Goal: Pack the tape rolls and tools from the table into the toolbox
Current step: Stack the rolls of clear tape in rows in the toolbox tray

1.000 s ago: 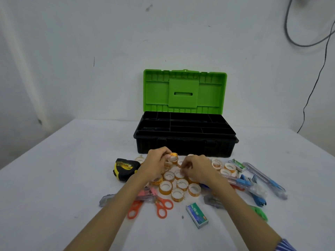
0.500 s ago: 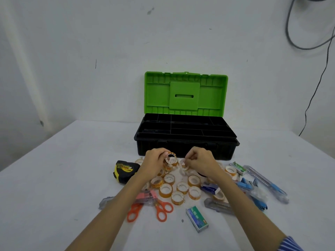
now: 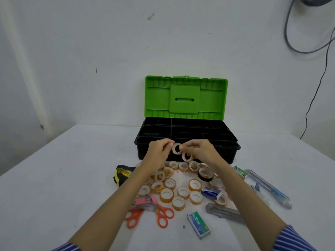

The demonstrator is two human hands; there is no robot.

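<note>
Crowding the table — scissors, staple box, tape measure.

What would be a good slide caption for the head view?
Both hands, left hand and right hand, lift small tape rolls above the pile toward the open toolbox.

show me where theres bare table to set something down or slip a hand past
Bare table lies left of the tape measure, and right of the blue cutter. The near edge below the scissors is also bare. Crowded: the tape rolls in front of the toolbox.
</note>
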